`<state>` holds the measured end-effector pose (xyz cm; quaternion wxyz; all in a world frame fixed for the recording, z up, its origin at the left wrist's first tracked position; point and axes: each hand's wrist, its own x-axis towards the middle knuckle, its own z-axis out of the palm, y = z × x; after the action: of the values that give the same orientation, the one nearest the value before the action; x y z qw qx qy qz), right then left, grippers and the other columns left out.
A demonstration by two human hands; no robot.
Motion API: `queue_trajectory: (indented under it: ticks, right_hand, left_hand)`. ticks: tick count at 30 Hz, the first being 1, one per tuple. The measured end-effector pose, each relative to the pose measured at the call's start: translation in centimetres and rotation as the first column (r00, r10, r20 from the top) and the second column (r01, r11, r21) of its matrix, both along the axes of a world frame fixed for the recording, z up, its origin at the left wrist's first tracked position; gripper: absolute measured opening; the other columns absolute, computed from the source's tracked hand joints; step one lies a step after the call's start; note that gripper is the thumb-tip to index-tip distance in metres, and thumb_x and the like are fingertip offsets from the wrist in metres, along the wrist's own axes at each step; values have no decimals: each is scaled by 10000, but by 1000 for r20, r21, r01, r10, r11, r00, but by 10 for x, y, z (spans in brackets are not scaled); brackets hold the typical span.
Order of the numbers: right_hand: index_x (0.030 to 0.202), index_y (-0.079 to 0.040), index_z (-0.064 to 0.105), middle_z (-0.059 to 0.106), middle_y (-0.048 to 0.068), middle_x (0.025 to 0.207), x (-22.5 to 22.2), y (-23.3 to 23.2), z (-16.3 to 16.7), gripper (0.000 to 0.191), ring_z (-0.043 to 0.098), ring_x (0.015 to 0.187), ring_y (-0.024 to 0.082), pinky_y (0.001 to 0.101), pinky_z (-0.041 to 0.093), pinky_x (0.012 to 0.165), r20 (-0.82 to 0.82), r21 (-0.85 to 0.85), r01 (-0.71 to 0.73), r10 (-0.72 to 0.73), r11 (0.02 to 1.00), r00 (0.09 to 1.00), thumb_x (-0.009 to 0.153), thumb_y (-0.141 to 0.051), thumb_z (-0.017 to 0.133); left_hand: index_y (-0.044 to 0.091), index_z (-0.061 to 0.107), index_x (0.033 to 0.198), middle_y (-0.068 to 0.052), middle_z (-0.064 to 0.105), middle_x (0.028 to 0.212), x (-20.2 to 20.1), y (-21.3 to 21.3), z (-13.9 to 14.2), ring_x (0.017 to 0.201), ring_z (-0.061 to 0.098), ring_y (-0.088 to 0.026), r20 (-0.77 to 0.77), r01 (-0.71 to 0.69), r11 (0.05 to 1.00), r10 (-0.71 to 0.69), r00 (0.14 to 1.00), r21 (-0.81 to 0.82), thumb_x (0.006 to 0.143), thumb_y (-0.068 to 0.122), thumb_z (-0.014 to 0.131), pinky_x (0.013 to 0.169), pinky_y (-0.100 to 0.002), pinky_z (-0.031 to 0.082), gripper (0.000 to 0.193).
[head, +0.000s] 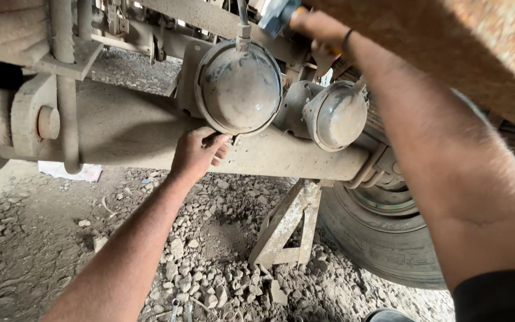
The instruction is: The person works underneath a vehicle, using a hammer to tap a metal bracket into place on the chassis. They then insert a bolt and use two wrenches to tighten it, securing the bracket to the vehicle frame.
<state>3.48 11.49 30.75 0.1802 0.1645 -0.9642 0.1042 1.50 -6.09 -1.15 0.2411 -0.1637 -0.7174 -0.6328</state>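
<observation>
I look up at the underside of a truck. My left hand reaches up with its fingers curled at the lower rim of a large round dusty brake chamber, against the axle beam. Whether it holds anything small there is hidden. My right hand is raised at the top of the view, closed around a tool with a blue-grey part beside the fitting on top of the chamber. A second, smaller round chamber sits to the right of the first.
A metal stand props the axle on gravel ground. A tyre is at the right. A U-bolt and a large nut are on the left. A rusty frame plate hangs at the upper right. Loose stones lie below.
</observation>
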Motion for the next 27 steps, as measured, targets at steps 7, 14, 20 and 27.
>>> queue_trajectory:
  ticks: [7, 14, 20, 27]
  right_hand:
    - [928, -120, 668, 577, -25, 645, 16, -6, 14, 372, 490, 467, 64, 261, 419, 415, 11, -24, 36, -36, 999, 999, 1028, -474, 612]
    - [928, -97, 665, 562, -6, 635, 27, 29, 23, 387, 479, 460, 81, 287, 398, 404, 40, -63, 104, -101, 993, 994, 1016, -472, 629]
    - [929, -77, 662, 549, 9, 626, -17, 50, 9, 402, 469, 454, 96, 309, 380, 393, 63, -113, 90, -83, 989, 995, 1006, -471, 643]
    - [935, -43, 676, 592, 34, 644, -13, 68, -48, 399, 521, 448, 119, 320, 412, 387, 52, -387, 93, -78, 917, 996, 986, -439, 661]
  left_hand:
    - [81, 737, 1099, -54, 781, 822, 3, 0, 1, 649, 726, -97, 48, -1, 1000, 0, 999, 23, 987, 223, 677, 542, -251, 619, 191]
    - [85, 740, 1096, -47, 774, 789, 11, -1, 4, 627, 715, -94, 26, -12, 1000, 11, 1000, 27, 982, 214, 676, 524, -259, 603, 183]
    - [98, 738, 1120, -52, 788, 826, 9, 1, 2, 618, 721, -104, 20, -58, 998, 58, 998, -15, 996, 236, 659, 535, -252, 607, 202]
    - [107, 721, 1135, -47, 780, 859, 7, -3, 0, 631, 728, -96, -4, -110, 988, 111, 994, -104, 1016, 246, 630, 524, -250, 611, 204]
